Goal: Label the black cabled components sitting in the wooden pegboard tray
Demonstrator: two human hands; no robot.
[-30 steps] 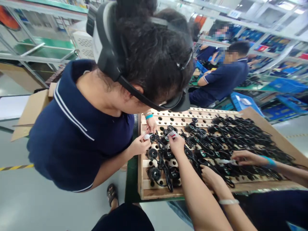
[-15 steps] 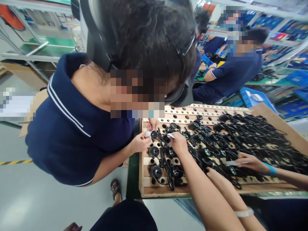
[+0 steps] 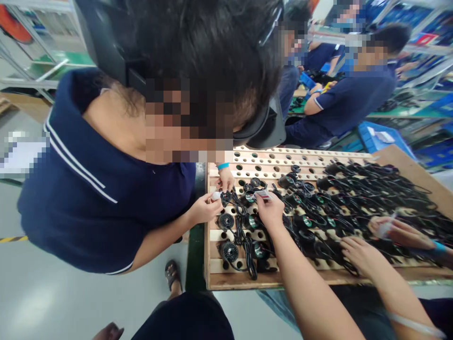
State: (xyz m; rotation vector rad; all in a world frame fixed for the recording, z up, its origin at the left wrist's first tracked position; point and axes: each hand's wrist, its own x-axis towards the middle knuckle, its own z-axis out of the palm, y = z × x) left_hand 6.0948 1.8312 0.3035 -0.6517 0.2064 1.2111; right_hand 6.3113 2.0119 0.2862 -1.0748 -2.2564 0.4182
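My left hand (image 3: pixel 271 208) is closed on a small white tube (image 3: pixel 264 194) with red print. Its narrow tip points at a black round housing (image 3: pixel 249 197) with an open end. My right hand (image 3: pixel 359 255), fingers stretched and slightly bent, lies over black cables and beside a dark cylindrical housing (image 3: pixel 327 250). Below my left hand, another housing (image 3: pixel 261 250) shows a green board inside. Coiled black cables (image 3: pixel 249 255) lie between these parts and several grilled round pieces (image 3: pixel 228 251).
A wooden tray (image 3: pixel 244 284) with drilled slats holds the parts. On the left, a co-worker's hand (image 3: pixel 205 208) holds a white bottle (image 3: pixel 215 195). From the right, another hand (image 3: pixel 406 233) with a blue wristband grips a translucent bottle (image 3: pixel 385 228). A blue crate (image 3: pixel 392 141) stands behind.
My right hand has moved right along the tray. My left hand has turned slightly, showing more of the tube. The wristbanded hand has shifted right.
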